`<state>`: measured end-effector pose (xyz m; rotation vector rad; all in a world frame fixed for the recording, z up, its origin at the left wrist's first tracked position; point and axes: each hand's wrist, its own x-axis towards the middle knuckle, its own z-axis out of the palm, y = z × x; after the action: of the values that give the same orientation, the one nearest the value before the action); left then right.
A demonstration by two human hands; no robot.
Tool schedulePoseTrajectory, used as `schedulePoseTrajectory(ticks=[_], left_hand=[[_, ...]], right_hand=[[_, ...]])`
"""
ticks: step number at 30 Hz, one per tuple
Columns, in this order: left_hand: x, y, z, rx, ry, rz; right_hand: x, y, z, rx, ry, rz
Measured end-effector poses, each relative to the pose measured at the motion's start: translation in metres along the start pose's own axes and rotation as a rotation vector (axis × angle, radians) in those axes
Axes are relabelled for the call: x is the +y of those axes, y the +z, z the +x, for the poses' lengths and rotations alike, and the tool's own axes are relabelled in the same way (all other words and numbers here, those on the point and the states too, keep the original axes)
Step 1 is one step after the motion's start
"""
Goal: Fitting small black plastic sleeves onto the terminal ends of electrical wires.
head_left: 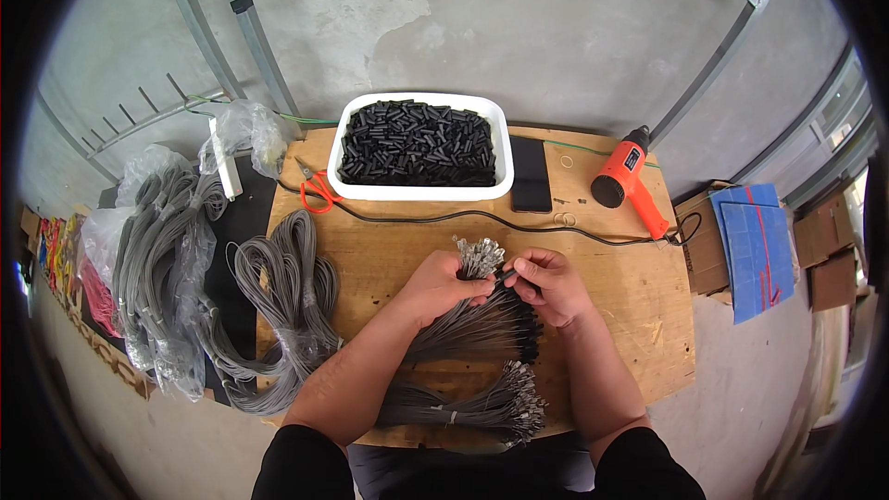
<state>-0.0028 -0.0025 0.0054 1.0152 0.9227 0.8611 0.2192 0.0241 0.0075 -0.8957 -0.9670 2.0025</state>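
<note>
My left hand [437, 287] is closed around a grey wire near the upper end of a bundle, just below a cluster of metal wire terminals [481, 257]. Between the thumb and fingers of my right hand [556, 289] is a small black sleeve [506, 276], held close to the left fingertips. Grey wires [463, 333] fan out beneath both hands, and several black sleeves [530, 329] cover their right ends. A second tied bundle of grey wires [454, 410] with bare metal terminals lies nearer to me.
A white tub [426, 193] of black sleeves stands at the back. Orange scissors [319, 194], a dark phone [531, 176] and an orange heat gun [632, 181] flank it. A black cord [444, 218] crosses the wooden table [639, 315]. Coiled grey wires [287, 287] lie left.
</note>
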Motion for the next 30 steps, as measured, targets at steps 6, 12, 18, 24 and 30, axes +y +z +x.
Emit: schedulePoseTrajectory(ticks=[6,12,18,24,30], left_hand=[[0.007,0.002,-0.002,0.022,-0.027,0.025],[0.007,0.002,-0.002,0.007,-0.034,0.067],[0.001,0.004,0.000,0.056,-0.015,0.057],[-0.001,-0.003,-0.001,0.022,-0.019,0.067],[-0.002,-0.002,0.001,-0.003,-0.021,0.087]], right_hand=[[0.002,-0.003,0.001,-0.017,0.000,-0.009],[0.002,-0.002,0.001,-0.012,0.004,-0.043],[0.001,-0.005,0.001,0.130,-0.102,-0.100],[0.004,0.011,-0.001,0.148,-0.272,-0.448],[0.013,0.009,0.002,0.100,-0.309,-0.643]])
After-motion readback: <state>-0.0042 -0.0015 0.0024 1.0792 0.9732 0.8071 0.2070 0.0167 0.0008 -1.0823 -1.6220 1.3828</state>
